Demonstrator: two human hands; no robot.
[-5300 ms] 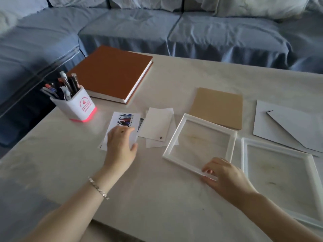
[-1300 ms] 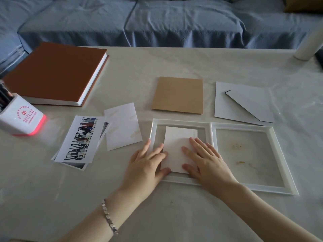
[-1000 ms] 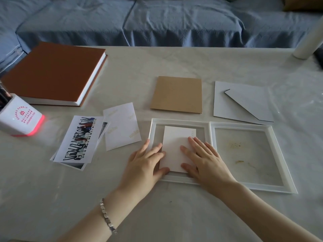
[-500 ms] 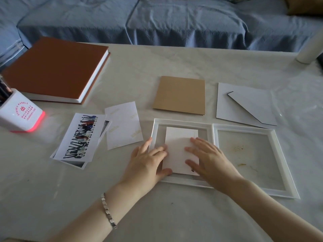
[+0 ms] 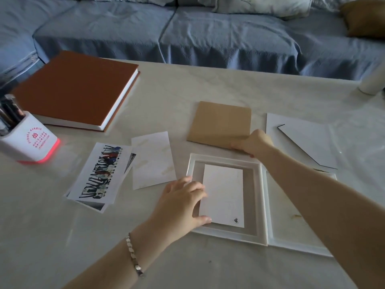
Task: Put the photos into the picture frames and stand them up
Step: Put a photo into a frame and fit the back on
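A photo (image 5: 224, 195) lies blank side up inside the white frame (image 5: 258, 205), flat on the desk (image 5: 187, 90); the left hand (image 5: 181, 203) rests on the photo's left edge, its fingers loose and nearly straight, gripping nothing. The right hand (image 5: 253, 142) is just past the frame; its fingers curl round the near corner of the brown board (image 5: 220, 122) and grip it; a second frame (image 5: 295, 248) lies right beside the first.
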